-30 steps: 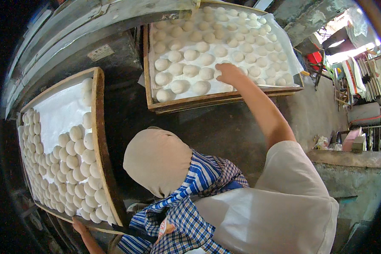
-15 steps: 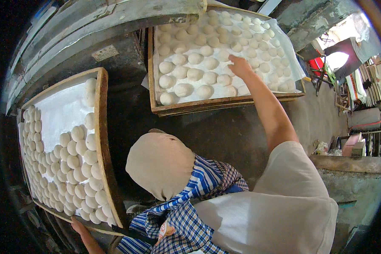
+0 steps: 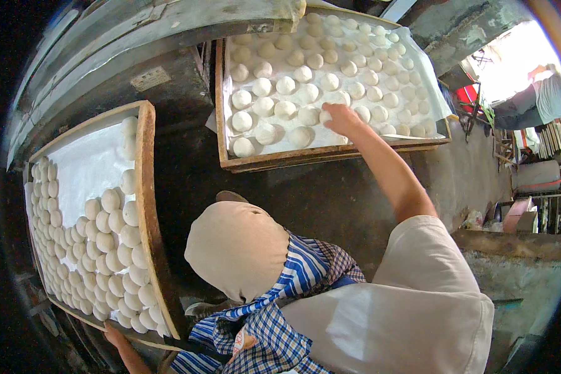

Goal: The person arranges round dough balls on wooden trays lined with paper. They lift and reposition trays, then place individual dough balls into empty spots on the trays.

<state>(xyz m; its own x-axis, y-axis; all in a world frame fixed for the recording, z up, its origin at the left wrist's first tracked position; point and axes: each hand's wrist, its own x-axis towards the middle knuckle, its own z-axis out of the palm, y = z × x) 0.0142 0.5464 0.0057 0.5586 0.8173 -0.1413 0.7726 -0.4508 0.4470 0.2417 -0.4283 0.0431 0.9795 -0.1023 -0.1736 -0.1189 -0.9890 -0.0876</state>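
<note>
A shallow wooden tray (image 3: 223, 112), lined with white cloth, holds rows of pale round dough balls (image 3: 285, 110). Over its near side, my right hand (image 3: 341, 117) closes its fingers around one dough ball (image 3: 325, 116), which shows partly at the fingertips. At the left, a second wooden tray (image 3: 148, 168) carries many closely set dough balls (image 3: 115, 222) on white cloth. My left hand (image 3: 113, 336) grips that tray's near edge from below; its fingertips are partly hidden by the frame.
A beam (image 3: 187, 22) runs above both trays at the back. Dark floor (image 3: 280, 193) lies between the trays and my beige-covered knee (image 3: 237, 249). A low concrete ledge (image 3: 517, 249) stands at the right. Another person (image 3: 548, 96) is in the bright far right.
My right hand has moved left and nearer, down onto a dough ball. My left hand stays at the left tray's edge. The person in the far right has shifted.
</note>
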